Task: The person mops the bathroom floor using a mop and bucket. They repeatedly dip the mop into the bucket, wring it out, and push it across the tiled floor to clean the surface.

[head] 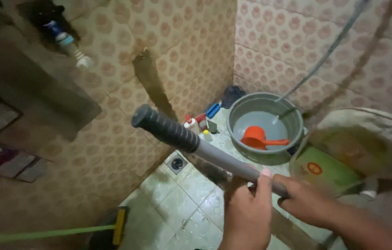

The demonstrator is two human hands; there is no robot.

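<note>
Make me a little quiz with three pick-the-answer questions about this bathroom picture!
1. Where is the orange scoop?
A. in the grey basin
B. on the floor drain
C. on the wall shelf

2. What colour is the long handle of the tool lying low on the left?
A. red
B. green
C. white

3. How is the grey pole held?
A. by no hand
B. by one hand
C. by both hands

Answers: 1 A, it floats in the grey basin; 2 B, the green handle shows clearly; 3 C, left hand and right hand both grip it.
</note>
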